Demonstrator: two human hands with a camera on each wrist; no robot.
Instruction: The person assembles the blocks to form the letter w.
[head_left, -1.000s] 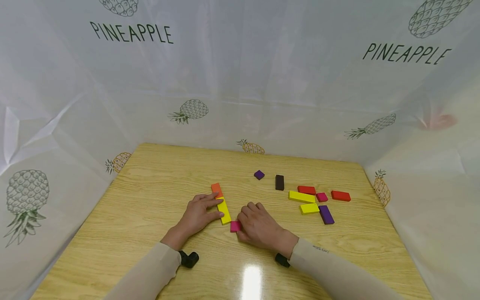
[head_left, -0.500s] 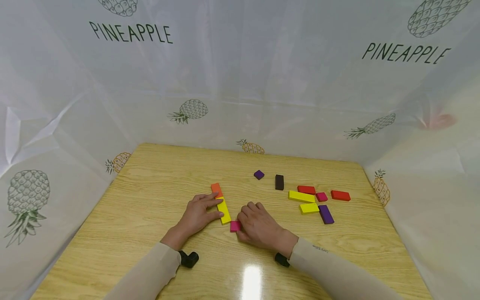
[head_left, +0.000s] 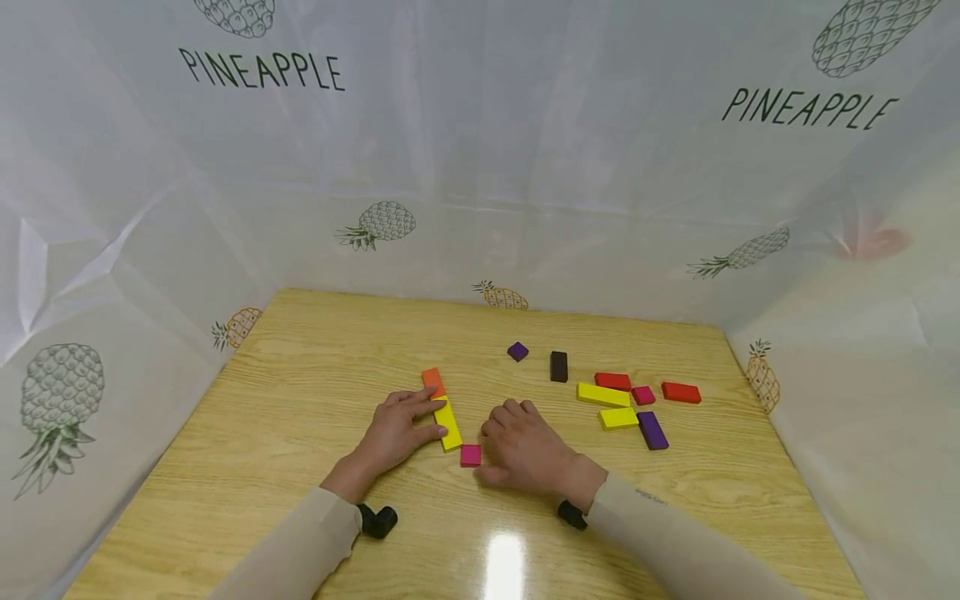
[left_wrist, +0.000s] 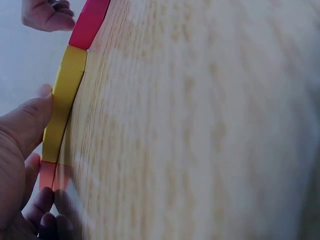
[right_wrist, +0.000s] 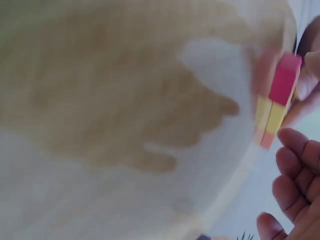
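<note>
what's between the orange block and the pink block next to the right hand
A yellow block lies between the orange block and the pink block. The left hand touches it. The head view shows this, as does the left wrist view.

Bright glare on the tabletop (head_left: 337,350)

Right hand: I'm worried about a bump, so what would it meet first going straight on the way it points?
Probably the pink square block close before the right hand; whether the hand is high enough to clear it is unclear.
</note>
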